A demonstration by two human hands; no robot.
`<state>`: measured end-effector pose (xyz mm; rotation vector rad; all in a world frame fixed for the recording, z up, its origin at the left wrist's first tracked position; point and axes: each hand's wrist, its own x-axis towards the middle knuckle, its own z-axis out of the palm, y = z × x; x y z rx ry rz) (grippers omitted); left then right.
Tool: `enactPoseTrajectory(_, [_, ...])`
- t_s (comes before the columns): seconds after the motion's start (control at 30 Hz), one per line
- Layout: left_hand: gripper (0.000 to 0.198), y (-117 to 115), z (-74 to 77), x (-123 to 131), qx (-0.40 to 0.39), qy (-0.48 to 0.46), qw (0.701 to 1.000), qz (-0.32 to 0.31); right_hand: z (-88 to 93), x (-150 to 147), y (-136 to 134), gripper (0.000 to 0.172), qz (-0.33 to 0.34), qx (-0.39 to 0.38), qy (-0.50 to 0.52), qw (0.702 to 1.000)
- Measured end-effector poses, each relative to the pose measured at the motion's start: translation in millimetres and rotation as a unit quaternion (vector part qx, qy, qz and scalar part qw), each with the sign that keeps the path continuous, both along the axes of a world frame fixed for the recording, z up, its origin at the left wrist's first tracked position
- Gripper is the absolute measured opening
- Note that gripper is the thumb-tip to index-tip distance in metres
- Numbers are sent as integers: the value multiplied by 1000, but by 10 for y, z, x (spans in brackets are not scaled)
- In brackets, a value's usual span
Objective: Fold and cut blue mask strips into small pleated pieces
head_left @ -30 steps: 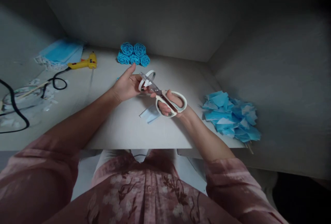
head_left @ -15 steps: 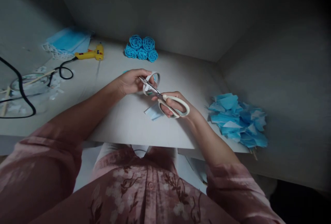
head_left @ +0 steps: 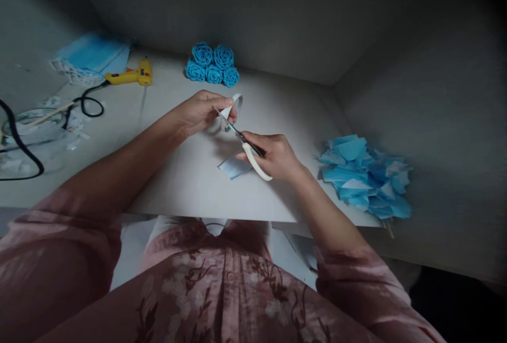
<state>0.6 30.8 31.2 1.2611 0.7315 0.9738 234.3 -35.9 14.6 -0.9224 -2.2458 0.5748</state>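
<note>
My left hand [head_left: 198,113] is closed around a curled white strip [head_left: 233,106], held just above the white table [head_left: 190,189]. My right hand [head_left: 275,155] grips white-handled scissors [head_left: 249,150]; their blades point up-left and meet the strip beside my left fingers. A pale blue piece of material [head_left: 233,167] lies flat on the table under the scissors.
Several blue rolled rosettes [head_left: 213,65] sit at the back by the wall. A heap of blue cut pieces [head_left: 366,176] lies at the right. At the left are a yellow glue gun [head_left: 130,76] with its black cord [head_left: 85,108], blue face masks [head_left: 93,55] and white scraps [head_left: 43,134].
My left fingers curled shut around the strip. My right hand rolled over, so its back hides the scissor handles, and the blades closed toward the strip.
</note>
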Motion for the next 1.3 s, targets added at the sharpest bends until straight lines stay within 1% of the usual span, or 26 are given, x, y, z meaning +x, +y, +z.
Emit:
enactPoseTrajectory(0.13, [35,4,7,-18,11,-11,1000,-9,-16,0,-14,59,-3,32,-24,999])
enactPoseTrajectory(0.33, [33,57,-21,-55,17,-3,1000,-14,-28,-3,-25,60,8,86,-50,995])
enactPoseTrajectory(0.5, [32,66,-15,-41,22,5,1000,10,4,15,-34,60,1,109,-100,989])
enactPoseTrajectory(0.63, [32,30,27,-10,23,6,999,40,12,31,-21,62,-6,155,-128,980])
enactPoseTrajectory(0.77, [33,7,77,6,24,8,998,52,-10,38,-2,61,-4,187,-133,973])
enactPoseTrajectory(0.97, [44,-20,143,32,36,16,996,74,-6,30,-7,56,2,198,-111,974])
enactPoseTrajectory(1.03, [47,-31,157,43,27,13,997,77,-10,19,4,56,5,171,-98,980])
enactPoseTrajectory(1.07, [49,-35,161,49,21,13,997,77,-20,12,16,57,7,145,-83,986])
enactPoseTrajectory(1.1, [51,-37,164,54,16,12,997,77,-35,5,34,58,11,107,-58,992])
enactPoseTrajectory(1.17, [53,-36,164,64,7,5,996,83,-80,-7,77,65,38,-7,21,999])
enactPoseTrajectory(1.2, [54,-33,161,69,3,0,996,84,-105,-12,98,69,62,-79,65,993])
enactPoseTrajectory(1.23, [53,-30,157,74,-1,-8,997,83,-129,-16,116,72,91,-149,107,979])
enactPoseTrajectory(1.3, [49,-25,142,82,-7,-24,997,68,-167,-26,136,75,152,-261,167,938])
